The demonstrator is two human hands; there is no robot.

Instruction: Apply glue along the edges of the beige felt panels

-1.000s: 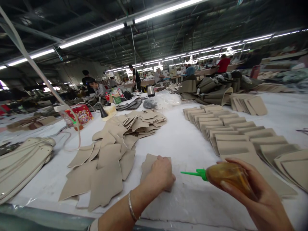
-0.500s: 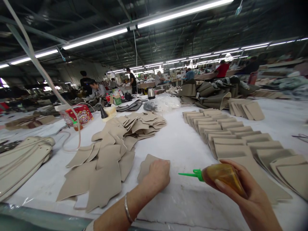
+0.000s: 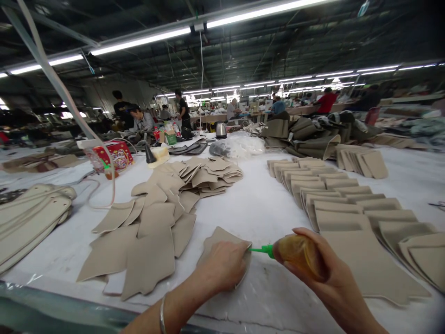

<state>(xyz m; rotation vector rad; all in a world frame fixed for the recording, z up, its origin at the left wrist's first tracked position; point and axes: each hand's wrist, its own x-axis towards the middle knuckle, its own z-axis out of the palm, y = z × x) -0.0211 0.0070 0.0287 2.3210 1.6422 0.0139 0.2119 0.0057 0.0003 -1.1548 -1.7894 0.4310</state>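
Observation:
A beige cut piece, like leather or padded fabric, lies at the middle front of the table. My left hand is closed over its right part, with curled fingers at the edge; the fingertips are partly hidden. My right hand is wrapped round a squeeze bottle of amber liquid, held on its side. The bottle's green nozzle points left, and its tip meets the right edge of the beige piece beside my left fingers.
Loose beige pieces are heaped on the left, while overlapping rows of similar pieces run along the right. Farther back are a plastic bag, a kettle, a red box and a hanging cable. Other people work in the background.
My right hand has brought the bottle left, so the nozzle tip now reaches the piece's edge. My left hand has shifted slightly down, and the piece's right edge is more exposed.

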